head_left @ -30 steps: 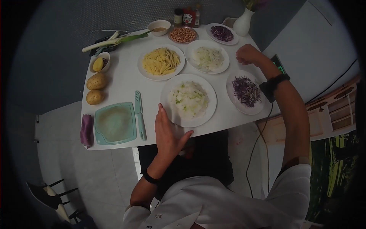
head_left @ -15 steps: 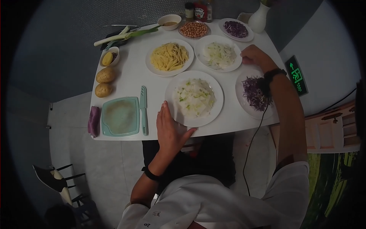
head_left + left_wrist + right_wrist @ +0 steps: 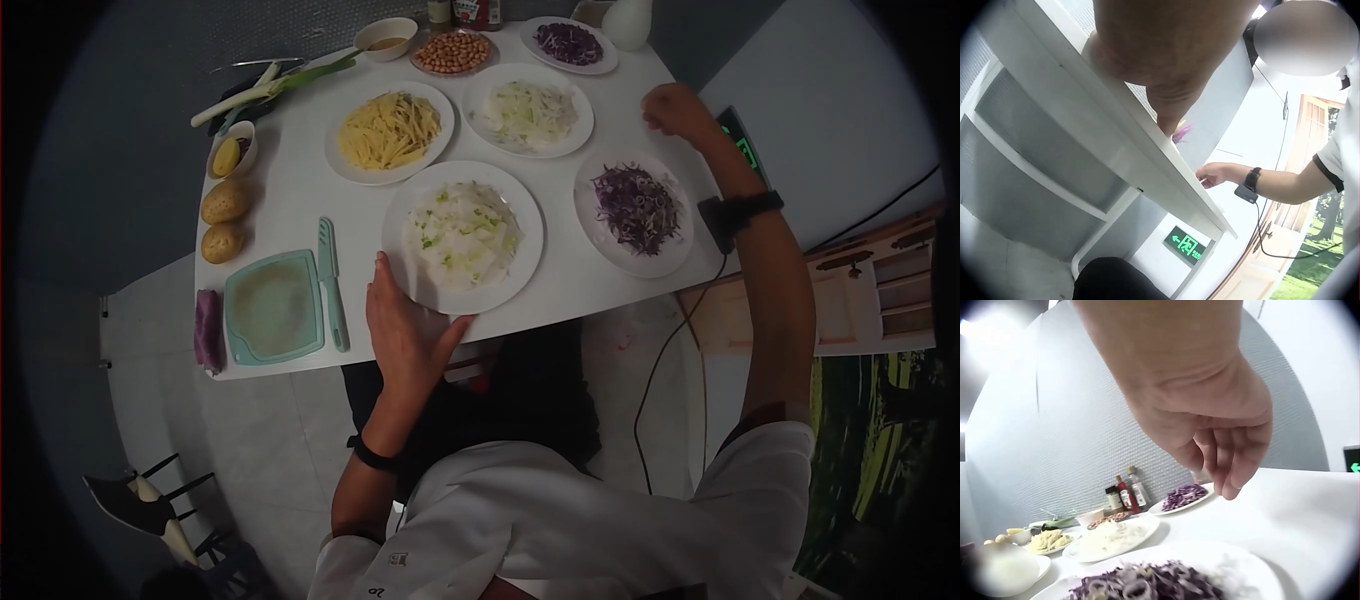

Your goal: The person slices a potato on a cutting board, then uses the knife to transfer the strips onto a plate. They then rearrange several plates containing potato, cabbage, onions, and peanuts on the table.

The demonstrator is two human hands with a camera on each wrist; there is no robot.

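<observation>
My left hand (image 3: 405, 335) rests against the near left rim of a white plate (image 3: 531, 235), fingers straight and thumb spread along the edge. Pale shreds with green bits (image 3: 465, 235) are heaped on that plate. Over the right side of the table hangs my right hand (image 3: 683, 112), its fingers loosely bent. Nothing shows between thumb and fingers of the right hand (image 3: 1210, 437) in the right wrist view. Nearest to it are a plate of shredded purple cabbage (image 3: 640, 208) and, further left, a plate of pale green shreds (image 3: 530, 110).
Yellow strips (image 3: 390, 130) fill another plate. Farther back are peanuts (image 3: 452, 53), a small bowl (image 3: 386, 40), more purple cabbage (image 3: 568, 44) and a vase (image 3: 628, 22). At left lie a cutting board (image 3: 273, 305), a knife (image 3: 330, 285), potatoes (image 3: 225, 202) and a leek (image 3: 270, 88). A cable (image 3: 655, 400) hangs from the right wrist.
My right hand came close to the rim of the pale green shreds' plate, then moved away to the right. The left hand stays at its plate. The head view has shifted.
</observation>
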